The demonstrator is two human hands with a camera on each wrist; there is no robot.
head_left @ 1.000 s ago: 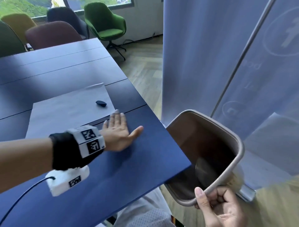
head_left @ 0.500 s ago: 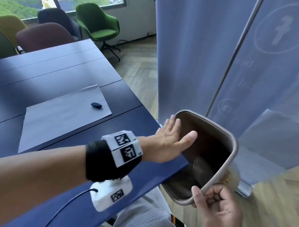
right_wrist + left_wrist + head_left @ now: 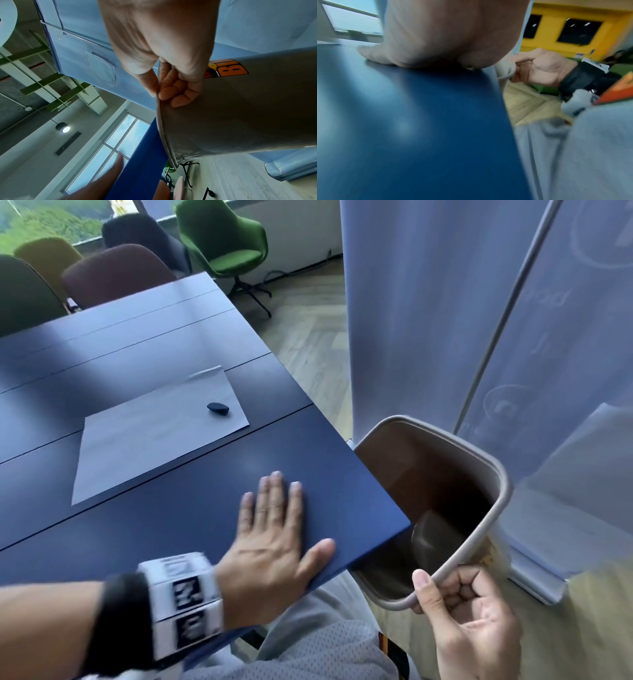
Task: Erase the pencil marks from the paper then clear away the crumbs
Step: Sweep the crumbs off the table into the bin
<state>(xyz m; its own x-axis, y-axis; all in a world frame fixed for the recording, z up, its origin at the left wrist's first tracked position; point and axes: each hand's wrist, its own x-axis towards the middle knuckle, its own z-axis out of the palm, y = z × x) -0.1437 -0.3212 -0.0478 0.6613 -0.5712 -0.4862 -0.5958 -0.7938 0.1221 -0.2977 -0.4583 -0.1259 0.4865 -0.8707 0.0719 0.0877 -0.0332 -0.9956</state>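
Note:
A sheet of paper (image 3: 154,436) lies on the dark blue table (image 3: 191,498), with a small dark eraser (image 3: 218,407) near its right corner. My left hand (image 3: 274,539) rests flat on the table near the front right corner, fingers straight; its heel shows in the left wrist view (image 3: 436,40). My right hand (image 3: 466,618) grips the rim of a beige bin (image 3: 455,474), held tilted below the table's right edge. In the right wrist view the thumb and curled fingers (image 3: 173,88) pinch the bin's wall (image 3: 240,115). No crumbs are visible.
Blue fabric partitions (image 3: 428,302) stand close on the right behind the bin. Several chairs, one green (image 3: 222,244), stand at the table's far end. Wooden floor (image 3: 308,337) runs along the table's right side. My grey-clothed lap (image 3: 308,652) is under the table corner.
My left hand swept from the table to the bin's mouth, then drew back and now lies flat on the table near the corner. The right hand keeps holding the bin.

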